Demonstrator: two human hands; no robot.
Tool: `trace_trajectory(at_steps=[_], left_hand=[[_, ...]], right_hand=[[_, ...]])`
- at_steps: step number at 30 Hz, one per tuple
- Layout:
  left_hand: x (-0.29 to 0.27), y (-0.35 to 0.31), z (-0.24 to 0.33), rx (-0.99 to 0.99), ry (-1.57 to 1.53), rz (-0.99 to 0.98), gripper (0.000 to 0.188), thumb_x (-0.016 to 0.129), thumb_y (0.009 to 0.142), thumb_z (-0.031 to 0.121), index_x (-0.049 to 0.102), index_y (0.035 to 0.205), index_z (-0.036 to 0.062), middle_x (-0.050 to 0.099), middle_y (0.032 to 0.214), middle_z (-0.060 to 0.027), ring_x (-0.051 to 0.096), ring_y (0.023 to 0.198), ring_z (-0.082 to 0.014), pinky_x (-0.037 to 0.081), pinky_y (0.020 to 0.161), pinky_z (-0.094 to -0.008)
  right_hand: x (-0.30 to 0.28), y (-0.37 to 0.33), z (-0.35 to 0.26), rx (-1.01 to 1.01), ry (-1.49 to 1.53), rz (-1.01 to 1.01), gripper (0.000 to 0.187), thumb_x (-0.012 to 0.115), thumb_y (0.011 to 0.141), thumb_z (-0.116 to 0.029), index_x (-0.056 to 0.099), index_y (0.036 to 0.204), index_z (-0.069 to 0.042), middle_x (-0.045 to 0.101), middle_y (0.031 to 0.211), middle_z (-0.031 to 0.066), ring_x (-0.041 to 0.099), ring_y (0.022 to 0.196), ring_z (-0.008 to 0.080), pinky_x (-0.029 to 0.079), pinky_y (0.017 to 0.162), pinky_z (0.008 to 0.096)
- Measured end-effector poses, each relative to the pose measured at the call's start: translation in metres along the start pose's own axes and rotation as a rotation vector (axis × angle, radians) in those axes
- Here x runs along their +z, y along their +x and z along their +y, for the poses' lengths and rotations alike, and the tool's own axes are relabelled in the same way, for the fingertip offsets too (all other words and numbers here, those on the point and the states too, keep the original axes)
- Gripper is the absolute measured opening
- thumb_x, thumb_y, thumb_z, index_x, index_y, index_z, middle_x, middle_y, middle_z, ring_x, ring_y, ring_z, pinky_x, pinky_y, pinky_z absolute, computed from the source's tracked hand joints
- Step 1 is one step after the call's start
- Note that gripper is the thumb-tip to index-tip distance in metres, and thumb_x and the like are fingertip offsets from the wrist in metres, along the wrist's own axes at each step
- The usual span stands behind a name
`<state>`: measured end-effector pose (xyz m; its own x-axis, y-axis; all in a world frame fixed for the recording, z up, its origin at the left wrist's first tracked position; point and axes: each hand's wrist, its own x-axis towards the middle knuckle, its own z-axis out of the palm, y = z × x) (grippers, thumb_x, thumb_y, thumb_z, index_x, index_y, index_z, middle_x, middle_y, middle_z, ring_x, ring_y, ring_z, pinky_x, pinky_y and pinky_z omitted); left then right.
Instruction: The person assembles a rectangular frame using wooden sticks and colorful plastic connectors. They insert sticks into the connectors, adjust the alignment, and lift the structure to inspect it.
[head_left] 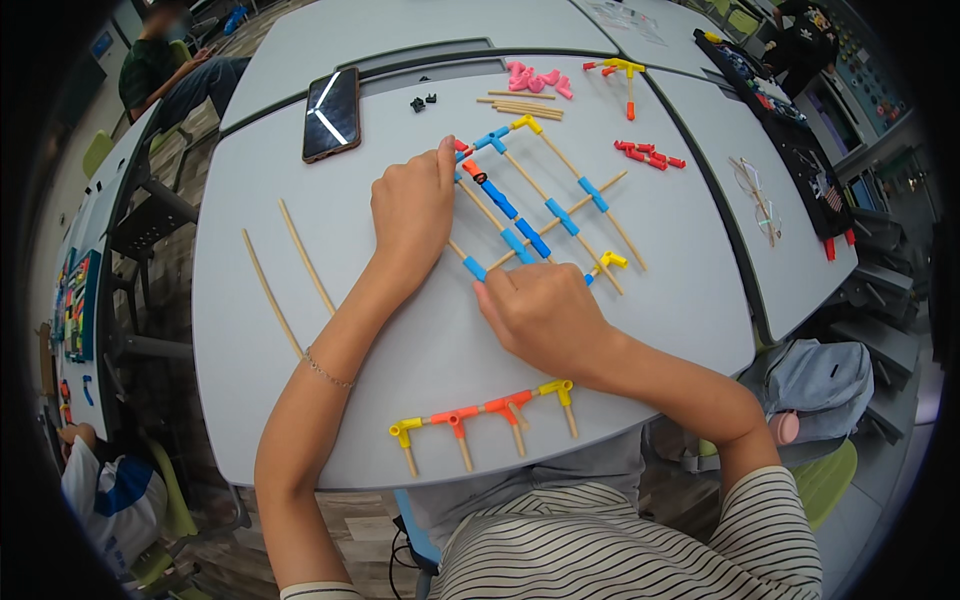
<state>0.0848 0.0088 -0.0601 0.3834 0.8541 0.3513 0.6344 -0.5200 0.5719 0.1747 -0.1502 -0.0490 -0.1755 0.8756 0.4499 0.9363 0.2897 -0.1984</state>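
Before me on the white table lies a lattice of wooden sticks joined by blue plastic connectors [563, 216], with yellow and red pieces at some corners. My left hand [415, 205] is closed at the lattice's far-left corner, by a red connector [461, 147]; its fingertips are mostly hidden. My right hand [550, 315] is curled in a pinch at the near edge, next to a blue connector [475, 268], and covers part of the sticks. Nearer me is a separate row of orange and yellow connectors [480, 408] with short stick legs.
Two long wooden sticks [270, 290] lie at the left. Farther off are a phone [331, 115], black bits [420, 103], loose sticks [520, 107], pink connectors [538, 79], red connectors [650, 155] and a small yellow-and-red assembly [622, 72]. A grey backpack [815, 385] sits at the right.
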Motion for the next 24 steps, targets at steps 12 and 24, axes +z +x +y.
trace_trajectory(at_steps=[12, 24], left_hand=[[-0.007, 0.005, -0.011, 0.117, 0.191, -0.059, 0.052, 0.043, 0.105, 0.043, 0.063, 0.079, 0.0017, 0.059, 0.057, -0.0148, 0.06, 0.057, -0.035, 0.046, 0.058, -0.0447], [-0.025, -0.018, -0.001, 0.27, 0.406, 0.018, 0.037, 0.059, 0.099, 0.032, 0.059, 0.116, -0.0008, 0.058, 0.116, -0.0188, 0.057, 0.101, -0.0274, 0.05, 0.078, -0.037]], right_hand=[[-0.041, 0.016, 0.036, 0.243, 0.278, 0.068, 0.026, 0.072, 0.089, -0.022, 0.066, 0.08, 0.003, 0.066, 0.065, 0.0125, 0.064, 0.054, 0.0239, 0.05, 0.053, 0.0333], [-0.054, 0.004, 0.15, 0.306, 0.207, -0.086, 0.016, 0.07, 0.089, -0.014, 0.071, 0.1, -0.003, 0.066, 0.099, 0.0079, 0.059, 0.099, 0.0206, 0.048, 0.09, 0.0339]])
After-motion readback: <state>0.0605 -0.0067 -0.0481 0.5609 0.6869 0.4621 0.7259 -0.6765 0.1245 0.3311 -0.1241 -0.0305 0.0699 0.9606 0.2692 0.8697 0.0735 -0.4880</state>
